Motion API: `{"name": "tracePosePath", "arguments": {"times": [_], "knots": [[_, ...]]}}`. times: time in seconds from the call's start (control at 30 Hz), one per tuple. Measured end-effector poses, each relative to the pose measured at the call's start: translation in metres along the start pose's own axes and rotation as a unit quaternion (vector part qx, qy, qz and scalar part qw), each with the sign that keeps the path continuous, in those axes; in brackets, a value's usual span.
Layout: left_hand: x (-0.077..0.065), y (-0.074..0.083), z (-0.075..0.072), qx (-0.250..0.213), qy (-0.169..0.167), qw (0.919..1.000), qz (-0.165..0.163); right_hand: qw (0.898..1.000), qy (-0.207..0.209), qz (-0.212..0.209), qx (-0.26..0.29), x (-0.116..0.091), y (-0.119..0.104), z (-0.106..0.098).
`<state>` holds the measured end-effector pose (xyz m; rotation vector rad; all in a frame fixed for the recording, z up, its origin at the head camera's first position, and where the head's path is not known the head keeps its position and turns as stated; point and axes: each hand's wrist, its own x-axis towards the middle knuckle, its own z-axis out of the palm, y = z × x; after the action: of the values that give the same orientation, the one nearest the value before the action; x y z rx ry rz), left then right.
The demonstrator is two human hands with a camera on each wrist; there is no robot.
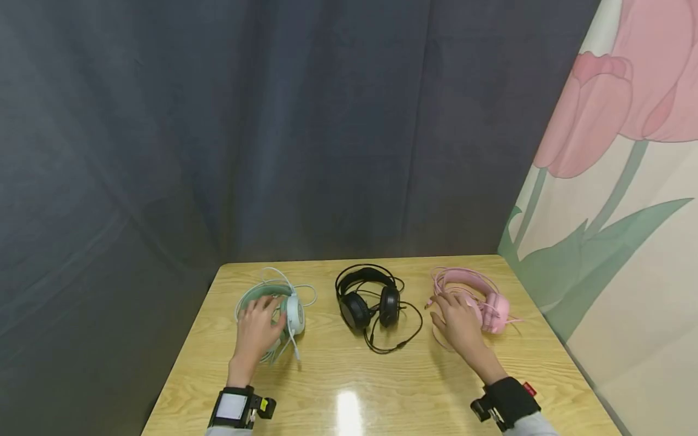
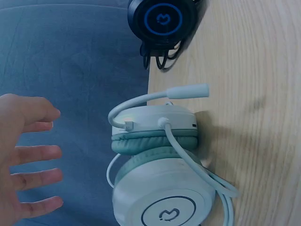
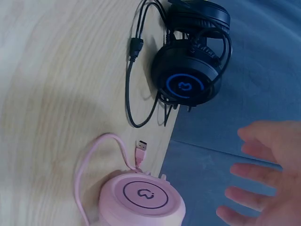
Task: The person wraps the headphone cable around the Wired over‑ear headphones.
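Evidently three sets on the table (image 1: pixel 349 375), clock read with twelve at the far edge. Left hand (image 1: pixel 257 327) over the mint-and-white headphones (image 1: pixel 295 315): fingers spread and fairly straight, nothing gripped; the white ear cup sits at three o'clock from it, headband arching round twelve. Right hand (image 1: pixel 460 324) likewise spread, nothing held, above the near-left part of the pink headphones (image 1: pixel 495 313); band toward twelve, outer cup at three. So each coloured set has its own hand as the nearer one, band arched to the far side. Contact is hard to judge from the head view; both wrist views show fingers apart from the cups. Black headphones (image 1: pixel 389 306) between the hands, just past nine o'clock from the right, which is nearer. Pink USB plug (image 3: pixel 140 153) beside the pink cup.
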<state>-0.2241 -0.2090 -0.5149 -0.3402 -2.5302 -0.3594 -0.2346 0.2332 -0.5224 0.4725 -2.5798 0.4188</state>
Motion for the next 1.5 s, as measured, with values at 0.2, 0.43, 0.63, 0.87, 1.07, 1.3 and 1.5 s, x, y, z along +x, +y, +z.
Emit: {"name": "tracePosePath", "arguments": {"times": [0.2,0.43,0.63,0.87,1.07,1.3,1.5], "knots": [[-0.002,-0.001,0.001,0.002,-0.013,0.9999,-0.009,1.000,-0.005,0.015,-0.005,-0.004,0.002,0.002],[-0.005,0.002,0.002,-0.037,-0.003,0.9991,-0.020,0.999,0.036,-0.007,0.004,-0.003,0.007,0.007],[-0.014,0.018,0.004,-0.074,0.023,0.9969,0.012,0.998,0.066,-0.001,-0.015,-0.002,0.016,0.007],[-0.030,0.031,0.004,-0.080,0.069,0.9935,0.042,0.997,0.036,0.049,-0.044,-0.007,0.031,0.016],[-0.052,0.035,0.003,-0.089,0.086,0.9912,0.047,0.994,0.011,0.099,-0.037,-0.014,0.044,0.028],[-0.069,0.034,0.004,-0.088,0.093,0.9909,0.041,0.996,0.032,0.077,-0.036,-0.018,0.064,0.038],[-0.079,0.033,0.008,-0.089,0.083,0.9920,0.033,0.996,0.011,0.082,-0.023,-0.022,0.069,0.040]]}}
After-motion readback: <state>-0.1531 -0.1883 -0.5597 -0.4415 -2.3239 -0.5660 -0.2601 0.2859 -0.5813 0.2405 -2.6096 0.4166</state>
